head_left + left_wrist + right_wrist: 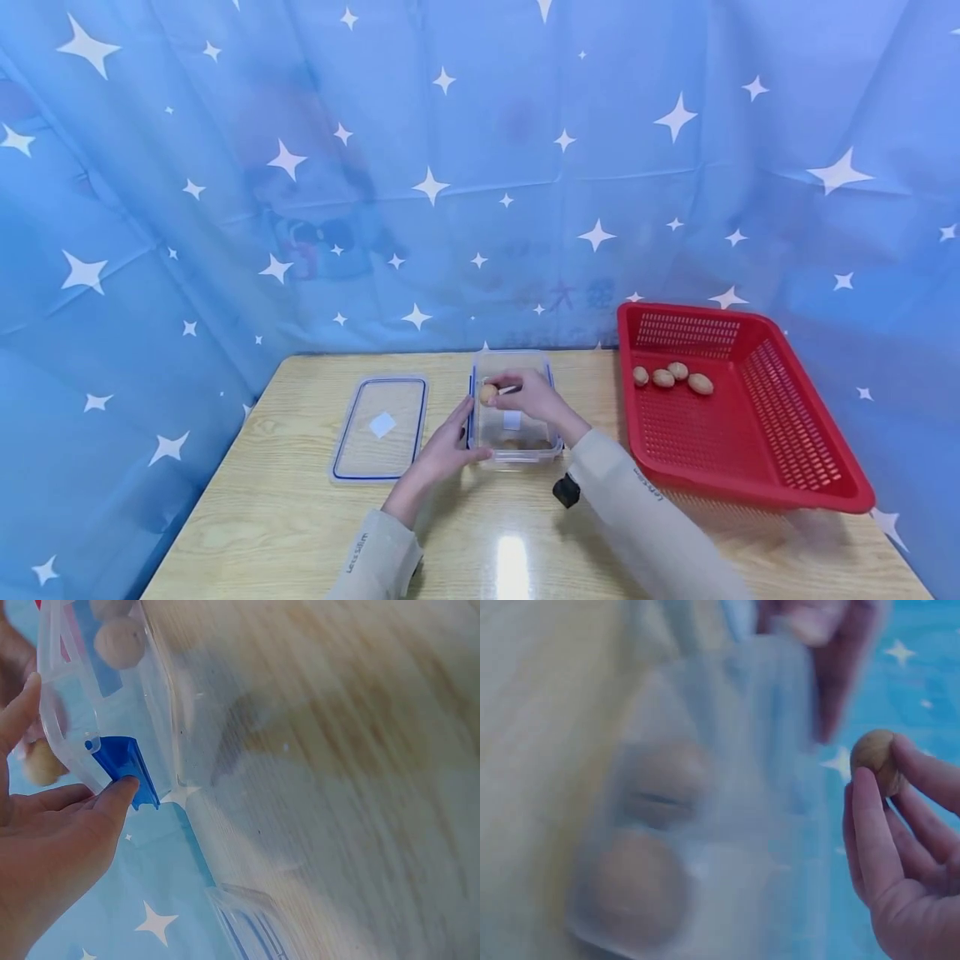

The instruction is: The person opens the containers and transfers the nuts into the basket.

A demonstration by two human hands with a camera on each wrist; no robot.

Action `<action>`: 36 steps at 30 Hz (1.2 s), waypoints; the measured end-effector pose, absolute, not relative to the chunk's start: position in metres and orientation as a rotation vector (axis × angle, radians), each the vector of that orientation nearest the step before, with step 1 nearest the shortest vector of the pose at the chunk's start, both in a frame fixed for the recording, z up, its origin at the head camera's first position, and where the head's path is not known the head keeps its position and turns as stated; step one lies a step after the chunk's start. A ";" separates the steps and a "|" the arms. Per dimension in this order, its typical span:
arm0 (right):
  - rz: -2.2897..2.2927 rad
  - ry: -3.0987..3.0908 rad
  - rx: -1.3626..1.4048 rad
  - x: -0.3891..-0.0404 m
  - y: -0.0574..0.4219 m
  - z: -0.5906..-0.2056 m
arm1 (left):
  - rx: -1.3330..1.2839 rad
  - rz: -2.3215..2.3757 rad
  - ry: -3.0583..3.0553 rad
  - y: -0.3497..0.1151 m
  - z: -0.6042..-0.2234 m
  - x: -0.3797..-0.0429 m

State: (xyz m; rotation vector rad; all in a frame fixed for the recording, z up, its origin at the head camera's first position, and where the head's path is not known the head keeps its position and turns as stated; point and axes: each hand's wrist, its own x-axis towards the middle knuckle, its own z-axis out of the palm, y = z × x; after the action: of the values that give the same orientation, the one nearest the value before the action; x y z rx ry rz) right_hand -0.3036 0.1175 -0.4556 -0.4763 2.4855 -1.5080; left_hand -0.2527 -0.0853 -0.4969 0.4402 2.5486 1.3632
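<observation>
In the head view, a clear plastic container (517, 361) stands on the wooden table (247, 517), and the lid (386, 455) lies flat to the left of it, apart, so the top of the container is open. To the right of the container is a red plastic basket (697, 433), with four walnuts (663, 378) close together in its far left part. The right hand (536, 397) reaches from the right over the container and pinches one walnut (488, 393) above it, near its left rim. The left hand (442, 452) is at the left wall of the container, fingers stretched forward and thumb pointing to the right; I judge that this serves for keeping the container steady. In the left wrist view, this hand is spread around a corner of the container, and one fingertip rests on a blue clip (124, 765); two walnuts (120, 643) are seen through the container's wall. In the right wrist view, thumb and fingertips grip the walnut, with the palm apart from it, which seems enough for so small and round a thing; the container is blurred here.
</observation>
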 end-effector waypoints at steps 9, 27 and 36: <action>-1.552 2.564 -0.483 -0.320 0.154 -0.401 | 0.425 1.371 2.549 -0.085 -0.498 -0.253; -1.604 2.832 -0.078 -0.342 0.283 -0.376 | 0.419 1.364 2.553 -0.083 -0.499 -0.249; -1.545 2.949 0.119 -0.348 0.338 -0.400 | 0.418 1.361 2.554 -0.085 -0.499 -0.253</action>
State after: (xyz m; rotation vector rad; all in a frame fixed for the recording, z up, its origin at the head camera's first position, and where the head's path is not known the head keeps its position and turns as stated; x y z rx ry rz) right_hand -0.3482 0.3377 -0.4001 0.1187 2.9494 -1.5449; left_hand -0.2527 -0.0854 -0.4987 0.4183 2.5537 1.3613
